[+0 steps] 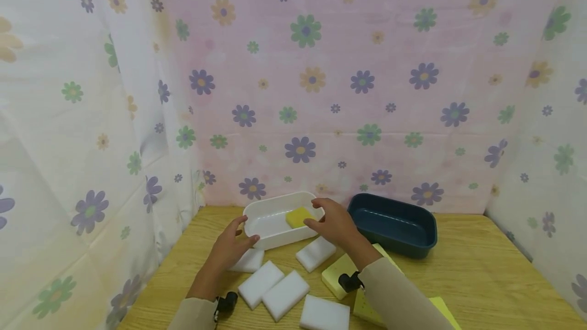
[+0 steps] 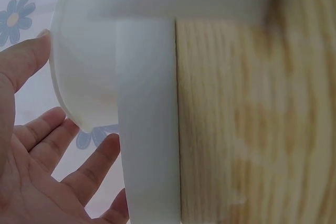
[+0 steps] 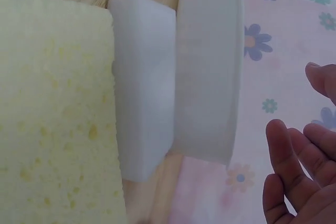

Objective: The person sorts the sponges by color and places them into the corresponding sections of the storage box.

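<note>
A white oblong tray (image 1: pixel 275 240) stands on the table with one yellow sponge (image 1: pixel 299 217) inside, towards its right end. Around the tray's left end my left hand (image 1: pixel 231 245) is spread; its thumb touches the rim in the left wrist view, and its fingers are lightly bent at the end wall. My right hand (image 1: pixel 337 224) hovers at the tray's right end, fingers loosely bent. In the right wrist view that hand is apart from the tray wall (image 3: pixel 207 66) and holds nothing. White sponges (image 1: pixel 259 284) lie in front of the tray.
A dark blue tray (image 1: pixel 399 241) stands right of the white one. Several yellow sponges (image 1: pixel 337 275) lie under and beside my right forearm. More white sponges (image 1: pixel 324 313) lie near the front. Flowered cloth (image 1: pixel 339 90) hangs behind and at both sides of the wooden table (image 1: pixel 495 279).
</note>
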Demonstrator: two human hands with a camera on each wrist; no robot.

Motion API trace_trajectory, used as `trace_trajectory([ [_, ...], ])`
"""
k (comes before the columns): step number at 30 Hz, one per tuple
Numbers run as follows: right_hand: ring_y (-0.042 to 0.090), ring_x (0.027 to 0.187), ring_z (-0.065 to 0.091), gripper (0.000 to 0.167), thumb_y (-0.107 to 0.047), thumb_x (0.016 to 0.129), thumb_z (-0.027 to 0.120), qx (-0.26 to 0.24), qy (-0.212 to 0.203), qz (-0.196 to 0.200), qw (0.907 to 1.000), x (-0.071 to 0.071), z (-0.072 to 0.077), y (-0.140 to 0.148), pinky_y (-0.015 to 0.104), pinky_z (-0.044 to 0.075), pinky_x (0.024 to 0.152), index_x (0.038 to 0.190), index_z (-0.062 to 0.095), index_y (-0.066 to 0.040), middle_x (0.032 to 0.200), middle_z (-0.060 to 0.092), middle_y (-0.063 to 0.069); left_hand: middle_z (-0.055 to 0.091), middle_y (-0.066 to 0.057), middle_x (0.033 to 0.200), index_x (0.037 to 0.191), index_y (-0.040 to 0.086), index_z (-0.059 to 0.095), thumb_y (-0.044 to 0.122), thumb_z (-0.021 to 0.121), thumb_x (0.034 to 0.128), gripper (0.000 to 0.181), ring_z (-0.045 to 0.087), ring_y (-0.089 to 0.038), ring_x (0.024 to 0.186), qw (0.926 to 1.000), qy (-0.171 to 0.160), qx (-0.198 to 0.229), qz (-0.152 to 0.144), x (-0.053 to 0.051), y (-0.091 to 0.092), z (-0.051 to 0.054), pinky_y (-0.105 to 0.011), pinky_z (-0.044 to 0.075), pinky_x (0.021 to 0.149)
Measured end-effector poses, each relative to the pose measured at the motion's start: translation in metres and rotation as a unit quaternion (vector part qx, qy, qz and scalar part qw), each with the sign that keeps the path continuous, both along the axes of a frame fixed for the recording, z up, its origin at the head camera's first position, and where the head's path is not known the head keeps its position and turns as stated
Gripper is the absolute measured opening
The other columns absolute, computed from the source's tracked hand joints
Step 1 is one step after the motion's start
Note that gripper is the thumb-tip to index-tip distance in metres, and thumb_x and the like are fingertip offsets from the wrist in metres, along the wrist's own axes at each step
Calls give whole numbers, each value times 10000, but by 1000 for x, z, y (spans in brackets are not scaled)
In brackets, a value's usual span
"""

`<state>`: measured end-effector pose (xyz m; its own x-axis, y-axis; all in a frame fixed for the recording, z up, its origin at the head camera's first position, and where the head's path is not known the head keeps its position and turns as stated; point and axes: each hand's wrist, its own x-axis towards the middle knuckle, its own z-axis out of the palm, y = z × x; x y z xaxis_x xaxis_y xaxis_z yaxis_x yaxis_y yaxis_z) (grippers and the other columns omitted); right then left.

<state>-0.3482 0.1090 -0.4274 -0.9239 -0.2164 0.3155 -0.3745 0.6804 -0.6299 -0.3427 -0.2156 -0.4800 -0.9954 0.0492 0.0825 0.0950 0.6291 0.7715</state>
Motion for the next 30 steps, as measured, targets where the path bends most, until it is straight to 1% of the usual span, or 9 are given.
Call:
trace_trajectory([
  [5,51,822,659,586,-388,923,794,-216,102,95,9997,12,1,9,283,562,683,1432,602,-172,1366,668,15,331,-150,1675,1616,222,328,507,712,955,816,446,-414,1464,10000,-16,-18,19,0,0,-1,-682,425,1082],
  [9,45,809,664,583,-379,909,811,-308,87,51,9995,20,3,17,268,559,648,1432,606,-222,1356,664,-17,335,-147,1673,1618,231,323,506,706,960,809,444,-412,1465,10000,-2,-49,27,0,1,0,-681,422,1084],
  [13,51,805,664,576,-372,895,827,-385,108,1,9992,27,5,26,265,556,613,1415,616,-242,1351,665,-6,340,-153,1670,1616,229,327,501,708,960,805,445,-418,1462,10000,-17,-70,52,1,2,0,-689,418,1082],
  [17,65,843,685,572,-369,895,827,-443,146,-56,9989,36,7,34,271,564,640,1411,619,-233,1363,671,22,336,-156,1671,1614,229,326,495,706,963,800,442,-419,1464,9999,-47,-97,48,1,2,0,-691,417,1081],
  [22,104,909,706,553,-372,904,818,-510,183,-72,9985,47,9,44,271,579,690,1397,626,-212,1350,669,2,331,-156,1673,1617,227,320,497,703,965,802,437,-416,1468,9999,-42,-102,29,1,2,1,-693,409,1086],
  [26,119,945,704,546,-382,909,811,-574,233,5,9981,55,8,50,283,576,714,1397,619,-230,1336,664,-5,335,-161,1671,1617,216,323,502,706,962,811,439,-423,1464,9999,-36,-106,36,2,1,1,-697,409,1084],
  [30,94,959,694,555,-403,903,810,-635,197,6,9978,62,9,58,281,570,731,1400,613,-254,1331,664,-9,338,-156,1671,1616,215,325,500,708,960,812,442,-419,1464,9999,-29,-128,29,2,2,1,-697,409,1085],
])
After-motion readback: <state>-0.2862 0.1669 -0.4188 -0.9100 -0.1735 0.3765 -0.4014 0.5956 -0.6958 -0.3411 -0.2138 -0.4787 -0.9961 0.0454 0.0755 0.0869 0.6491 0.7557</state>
